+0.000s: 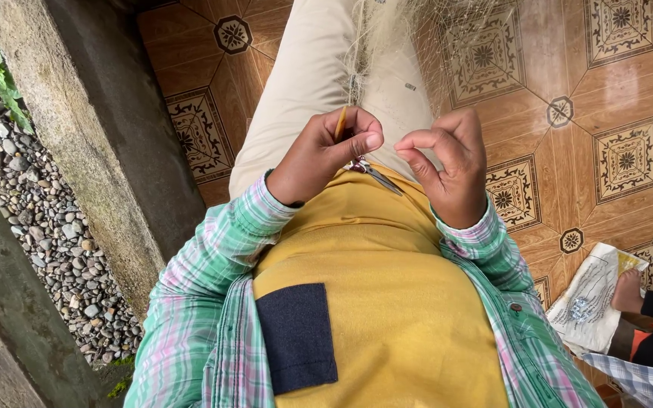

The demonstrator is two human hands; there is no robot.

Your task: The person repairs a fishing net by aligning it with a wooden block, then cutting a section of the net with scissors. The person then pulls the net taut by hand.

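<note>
Mending net (387, 45) over lap | left hand (326, 155) clamped on yellow netting needle (340, 123) | right hand (447, 166) pinched on fine mesh; twine best kept taut, knots snug

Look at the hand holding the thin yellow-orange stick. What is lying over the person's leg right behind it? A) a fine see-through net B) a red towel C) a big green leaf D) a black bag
A: a pale, fine net lies over the leg in beige trousers, right behind the left hand, whose fingers pinch the thin stick.
</note>
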